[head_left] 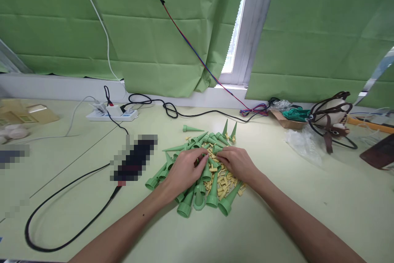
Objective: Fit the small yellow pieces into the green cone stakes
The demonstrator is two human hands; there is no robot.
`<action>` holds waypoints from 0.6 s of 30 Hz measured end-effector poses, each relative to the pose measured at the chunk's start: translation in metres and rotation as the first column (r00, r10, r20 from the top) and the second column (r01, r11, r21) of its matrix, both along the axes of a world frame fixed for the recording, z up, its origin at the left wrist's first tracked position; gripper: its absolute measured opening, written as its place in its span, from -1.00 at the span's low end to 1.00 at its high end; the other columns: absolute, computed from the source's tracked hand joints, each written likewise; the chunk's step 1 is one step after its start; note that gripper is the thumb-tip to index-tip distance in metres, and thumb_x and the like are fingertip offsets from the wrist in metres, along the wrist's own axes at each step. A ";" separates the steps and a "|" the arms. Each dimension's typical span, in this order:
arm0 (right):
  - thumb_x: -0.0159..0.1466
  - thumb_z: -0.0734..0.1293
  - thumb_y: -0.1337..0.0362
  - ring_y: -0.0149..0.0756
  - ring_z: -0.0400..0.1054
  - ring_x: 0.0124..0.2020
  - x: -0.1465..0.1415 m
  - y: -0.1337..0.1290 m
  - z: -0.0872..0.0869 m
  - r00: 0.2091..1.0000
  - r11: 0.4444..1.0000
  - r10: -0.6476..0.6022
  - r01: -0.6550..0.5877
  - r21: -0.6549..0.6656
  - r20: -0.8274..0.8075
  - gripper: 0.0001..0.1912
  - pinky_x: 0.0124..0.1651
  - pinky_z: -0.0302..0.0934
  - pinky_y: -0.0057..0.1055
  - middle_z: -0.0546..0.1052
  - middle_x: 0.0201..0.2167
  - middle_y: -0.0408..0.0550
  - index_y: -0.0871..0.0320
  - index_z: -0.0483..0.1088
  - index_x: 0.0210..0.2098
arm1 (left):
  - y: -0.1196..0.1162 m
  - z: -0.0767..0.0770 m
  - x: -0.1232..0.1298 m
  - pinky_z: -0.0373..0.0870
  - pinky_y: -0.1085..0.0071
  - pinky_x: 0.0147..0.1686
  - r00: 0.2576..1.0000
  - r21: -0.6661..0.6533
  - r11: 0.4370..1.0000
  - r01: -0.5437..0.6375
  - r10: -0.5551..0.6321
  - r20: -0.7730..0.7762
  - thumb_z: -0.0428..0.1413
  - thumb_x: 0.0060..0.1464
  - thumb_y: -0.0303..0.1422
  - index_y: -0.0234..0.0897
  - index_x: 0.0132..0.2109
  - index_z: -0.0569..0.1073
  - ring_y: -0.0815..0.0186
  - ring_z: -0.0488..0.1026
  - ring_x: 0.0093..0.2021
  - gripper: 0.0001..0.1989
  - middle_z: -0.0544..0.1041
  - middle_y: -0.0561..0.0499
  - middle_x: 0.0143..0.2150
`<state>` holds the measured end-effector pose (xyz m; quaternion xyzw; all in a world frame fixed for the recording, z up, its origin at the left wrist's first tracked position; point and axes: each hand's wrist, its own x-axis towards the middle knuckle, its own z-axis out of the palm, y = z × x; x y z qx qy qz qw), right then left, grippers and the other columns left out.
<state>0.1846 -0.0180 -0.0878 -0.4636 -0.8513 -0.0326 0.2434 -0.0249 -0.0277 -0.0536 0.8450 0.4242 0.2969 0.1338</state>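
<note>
A heap of green plastic cone spikes with wide collars lies on the table in front of me, mixed with small yellow plastic valve pieces. My left hand reaches over the heap's middle, thumb and fingers closed together; whatever they grip is hidden. Just to its right, my right hand is closed too, its fingertips bent down among the pieces, and I cannot make out what is in them. Behind it, two green spikes point upward with yellow pieces at their bases. One loose spike lies on its side behind the heap.
Left of the heap is a pixelated dark device with a black cable looping forward. A power strip sits near the wall. At right are a cardboard box, a clear plastic bag and a strapped pale object.
</note>
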 end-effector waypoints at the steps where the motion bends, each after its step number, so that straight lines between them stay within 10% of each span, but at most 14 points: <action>1: 0.37 0.28 0.31 -0.31 0.40 -0.41 0.000 0.001 -0.001 1.000 1.000 0.003 -0.003 0.007 0.002 -0.79 -0.44 0.06 -0.45 0.53 -0.46 -0.09 0.10 0.53 -0.34 | 0.000 0.000 0.000 0.33 0.40 -0.34 1.000 -0.001 1.000 0.000 0.000 -0.001 -0.03 0.29 -0.30 -0.25 -0.10 0.51 0.28 0.45 -0.42 -0.76 0.59 0.01 -0.33; 18: 0.36 0.27 0.35 -0.28 0.40 -0.40 -0.003 0.002 -0.001 1.000 1.000 -0.007 0.007 0.012 0.021 -0.83 -0.42 0.12 -0.40 0.54 -0.43 -0.07 0.15 0.48 -0.34 | 0.001 0.000 0.000 0.32 0.39 -0.33 1.000 0.003 1.000 0.020 -0.020 0.009 -0.03 0.29 -0.34 -0.26 -0.14 0.51 0.27 0.47 -0.37 -0.78 0.59 0.01 -0.31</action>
